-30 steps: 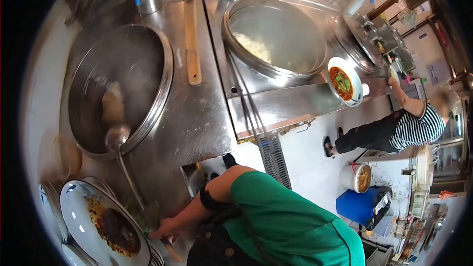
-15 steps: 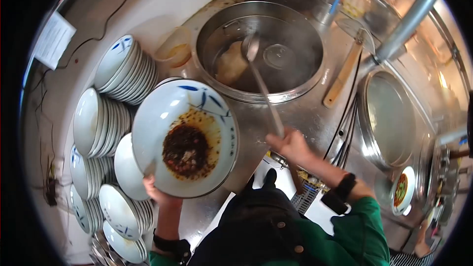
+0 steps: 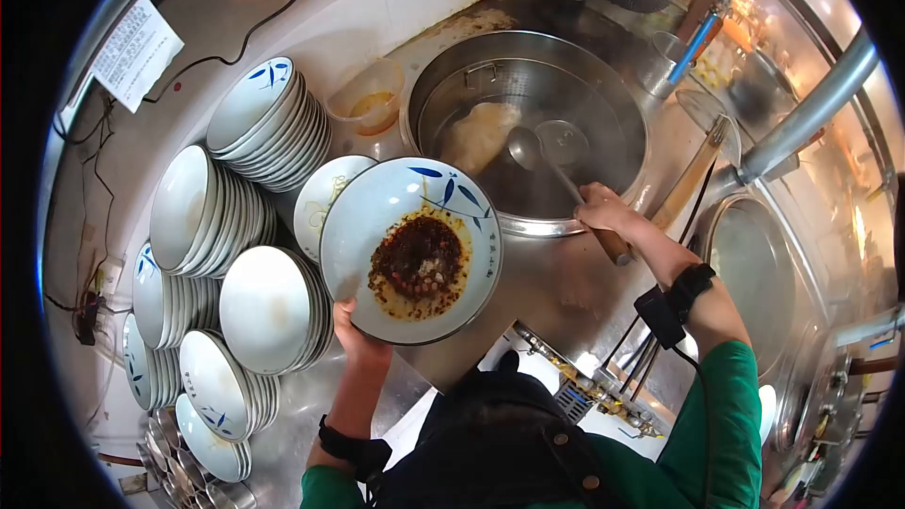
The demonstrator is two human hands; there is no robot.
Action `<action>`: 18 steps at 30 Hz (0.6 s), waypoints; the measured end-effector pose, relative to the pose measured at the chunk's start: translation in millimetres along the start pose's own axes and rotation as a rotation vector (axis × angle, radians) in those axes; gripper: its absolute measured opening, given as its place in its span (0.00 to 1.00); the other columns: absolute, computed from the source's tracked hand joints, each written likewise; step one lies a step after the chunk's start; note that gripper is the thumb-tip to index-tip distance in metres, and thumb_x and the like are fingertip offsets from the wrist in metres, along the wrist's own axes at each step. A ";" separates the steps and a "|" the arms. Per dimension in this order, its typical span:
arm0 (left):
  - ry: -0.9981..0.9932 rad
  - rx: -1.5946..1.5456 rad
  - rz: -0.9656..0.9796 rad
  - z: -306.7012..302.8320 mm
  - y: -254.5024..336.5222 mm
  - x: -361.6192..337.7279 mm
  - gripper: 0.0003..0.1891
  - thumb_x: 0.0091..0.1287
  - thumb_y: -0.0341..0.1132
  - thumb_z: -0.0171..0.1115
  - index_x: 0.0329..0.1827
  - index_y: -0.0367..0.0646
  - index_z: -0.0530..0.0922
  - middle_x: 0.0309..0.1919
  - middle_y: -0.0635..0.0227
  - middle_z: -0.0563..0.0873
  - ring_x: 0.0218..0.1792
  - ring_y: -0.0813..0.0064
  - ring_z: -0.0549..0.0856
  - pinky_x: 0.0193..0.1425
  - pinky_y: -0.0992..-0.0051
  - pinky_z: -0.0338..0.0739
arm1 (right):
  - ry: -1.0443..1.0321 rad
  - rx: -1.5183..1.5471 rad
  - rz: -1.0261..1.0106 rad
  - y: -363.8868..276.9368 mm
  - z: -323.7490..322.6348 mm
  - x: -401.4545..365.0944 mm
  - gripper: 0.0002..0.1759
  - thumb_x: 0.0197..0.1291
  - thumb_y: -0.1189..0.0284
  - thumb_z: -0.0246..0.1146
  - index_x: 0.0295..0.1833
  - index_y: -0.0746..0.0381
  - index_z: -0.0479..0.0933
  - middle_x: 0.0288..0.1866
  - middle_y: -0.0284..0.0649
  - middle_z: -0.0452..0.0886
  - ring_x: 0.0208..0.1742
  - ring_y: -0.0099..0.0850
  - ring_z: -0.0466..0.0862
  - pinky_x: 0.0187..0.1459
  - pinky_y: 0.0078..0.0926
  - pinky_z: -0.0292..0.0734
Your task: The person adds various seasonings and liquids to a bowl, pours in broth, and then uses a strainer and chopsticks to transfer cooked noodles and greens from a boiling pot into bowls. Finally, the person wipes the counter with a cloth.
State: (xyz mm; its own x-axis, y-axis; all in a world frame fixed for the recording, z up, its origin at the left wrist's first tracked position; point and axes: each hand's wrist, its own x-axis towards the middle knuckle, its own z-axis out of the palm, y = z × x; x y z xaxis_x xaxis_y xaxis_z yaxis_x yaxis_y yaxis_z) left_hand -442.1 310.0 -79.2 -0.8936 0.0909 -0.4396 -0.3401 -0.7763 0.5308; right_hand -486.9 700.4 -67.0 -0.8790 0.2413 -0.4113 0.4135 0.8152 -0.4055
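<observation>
My left hand grips the lower left rim of a white bowl with blue leaf marks. Dark chili seasoning with reddish bits and yellowish oil lies inside that bowl. Closed round the handle of a ladle is my right hand, at the near right rim of a big steel pot. The ladle's head is at the liquid's surface, beside a pale lump that I cannot identify. A round disc-like thing shows in the dark liquid.
Several stacks of bowls fill the left side. Behind them stands a clear jug with orange liquid. A second steel pot sits at the right, near a wooden-handled tool. A slanted metal pipe crosses the right.
My right hand has moved up and right toward the pot's rim, and the ladle's head has shifted down and right in the pot. The view has turned slightly; the left hand still holds the bowl.
</observation>
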 end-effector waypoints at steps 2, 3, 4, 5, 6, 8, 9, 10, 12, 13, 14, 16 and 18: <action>0.034 -0.018 -0.029 -4.2 -0.9 9.9 0.25 0.52 0.40 0.47 0.54 0.40 0.68 0.49 0.63 0.76 0.52 0.64 0.74 0.58 0.66 0.66 | -0.044 -0.058 -0.033 -5.0 0.9 9.8 0.17 0.45 0.69 0.56 0.37 0.72 0.76 0.46 0.59 0.75 0.49 0.47 0.76 0.50 0.37 0.71; 0.008 -0.007 -0.021 3.1 -1.6 9.3 0.25 0.52 0.40 0.47 0.55 0.40 0.68 0.49 0.63 0.76 0.52 0.64 0.74 0.59 0.66 0.66 | -0.084 -0.113 -0.071 -6.6 1.9 15.9 0.17 0.44 0.68 0.57 0.36 0.72 0.76 0.46 0.59 0.75 0.49 0.47 0.76 0.50 0.36 0.71; -0.020 0.007 -0.013 9.6 -3.6 9.1 0.25 0.52 0.39 0.47 0.55 0.40 0.67 0.50 0.64 0.76 0.52 0.64 0.74 0.59 0.66 0.66 | -0.054 -0.077 -0.056 -0.3 6.9 25.2 0.16 0.46 0.69 0.57 0.34 0.73 0.76 0.39 0.57 0.78 0.42 0.48 0.79 0.44 0.36 0.75; -0.019 0.005 -0.015 11.4 -5.0 10.4 0.25 0.52 0.39 0.47 0.55 0.40 0.67 0.50 0.64 0.76 0.52 0.64 0.74 0.59 0.66 0.66 | -0.055 -0.079 -0.054 5.3 12.9 33.8 0.16 0.46 0.69 0.57 0.34 0.73 0.76 0.39 0.57 0.78 0.42 0.48 0.79 0.44 0.36 0.75; -0.025 0.013 -0.013 13.0 -6.1 11.9 0.24 0.54 0.39 0.47 0.55 0.39 0.68 0.49 0.62 0.76 0.51 0.64 0.75 0.58 0.66 0.67 | -0.084 0.078 0.049 5.3 14.7 39.5 0.11 0.47 0.72 0.58 0.31 0.71 0.75 0.29 0.51 0.77 0.32 0.39 0.79 0.34 0.31 0.75; -0.038 0.022 -0.006 19.4 -7.0 14.9 0.23 0.55 0.39 0.46 0.54 0.38 0.68 0.49 0.61 0.77 0.50 0.64 0.76 0.57 0.66 0.68 | -0.107 0.239 0.147 9.0 16.1 46.3 0.08 0.47 0.74 0.58 0.28 0.70 0.75 0.19 0.45 0.76 0.23 0.31 0.79 0.24 0.26 0.75; -0.030 0.045 0.012 24.1 -7.7 15.4 0.23 0.56 0.39 0.46 0.54 0.38 0.68 0.48 0.61 0.77 0.50 0.64 0.76 0.57 0.66 0.68 | -0.202 0.543 0.118 13.4 17.0 43.9 0.06 0.50 0.75 0.57 0.28 0.68 0.75 0.19 0.43 0.75 0.22 0.27 0.78 0.22 0.23 0.74; -0.020 0.066 0.028 28.3 -8.8 16.3 0.23 0.56 0.39 0.46 0.54 0.38 0.68 0.48 0.61 0.77 0.50 0.64 0.76 0.57 0.66 0.68 | -0.298 0.844 0.087 18.5 17.7 39.2 0.06 0.53 0.76 0.55 0.28 0.67 0.75 0.19 0.41 0.75 0.21 0.24 0.77 0.19 0.20 0.73; -0.023 0.080 0.027 31.1 -5.7 19.8 0.22 0.57 0.39 0.47 0.54 0.38 0.68 0.48 0.61 0.77 0.50 0.64 0.76 0.57 0.66 0.68 | -0.342 1.099 0.057 25.0 19.5 19.7 0.06 0.53 0.75 0.55 0.31 0.67 0.75 0.20 0.40 0.74 0.20 0.24 0.76 0.20 0.19 0.72; -0.022 0.094 0.029 32.0 -5.7 20.7 0.22 0.57 0.39 0.47 0.54 0.38 0.68 0.47 0.61 0.77 0.50 0.64 0.76 0.57 0.66 0.68 | -0.390 1.353 0.021 27.9 19.1 10.1 0.07 0.54 0.74 0.55 0.35 0.67 0.74 0.20 0.38 0.73 0.19 0.24 0.75 0.21 0.18 0.72; -0.020 0.091 0.026 31.3 -6.5 22.1 0.22 0.57 0.39 0.47 0.54 0.38 0.68 0.47 0.61 0.77 0.50 0.64 0.76 0.57 0.66 0.68 | -0.390 1.349 0.025 30.9 19.5 2.6 0.07 0.54 0.74 0.55 0.35 0.67 0.74 0.20 0.38 0.73 0.19 0.24 0.75 0.21 0.18 0.72; -0.051 0.130 0.000 31.0 -7.2 25.8 0.22 0.58 0.40 0.48 0.54 0.38 0.68 0.47 0.62 0.77 0.50 0.65 0.76 0.57 0.66 0.68 | -0.409 1.668 0.230 33.7 17.9 -15.7 0.06 0.56 0.73 0.54 0.34 0.65 0.71 0.20 0.37 0.71 0.16 0.19 0.71 0.17 0.13 0.69; -0.044 0.154 -0.014 37.6 -7.8 25.4 0.23 0.58 0.40 0.47 0.56 0.38 0.66 0.49 0.62 0.76 0.51 0.65 0.75 0.57 0.66 0.67 | -0.380 1.615 0.290 24.6 -1.2 -42.3 0.06 0.58 0.73 0.53 0.33 0.64 0.69 0.21 0.36 0.71 0.15 0.17 0.71 0.15 0.12 0.68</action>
State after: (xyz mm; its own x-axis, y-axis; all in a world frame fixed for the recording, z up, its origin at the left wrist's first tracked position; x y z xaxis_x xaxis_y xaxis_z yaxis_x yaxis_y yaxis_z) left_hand -473.2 341.9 -67.3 -0.8992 0.1314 -0.4174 -0.3909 -0.6700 0.6311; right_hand -439.9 711.0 -58.6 -0.7322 -0.0515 -0.6791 0.5545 -0.6241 -0.5505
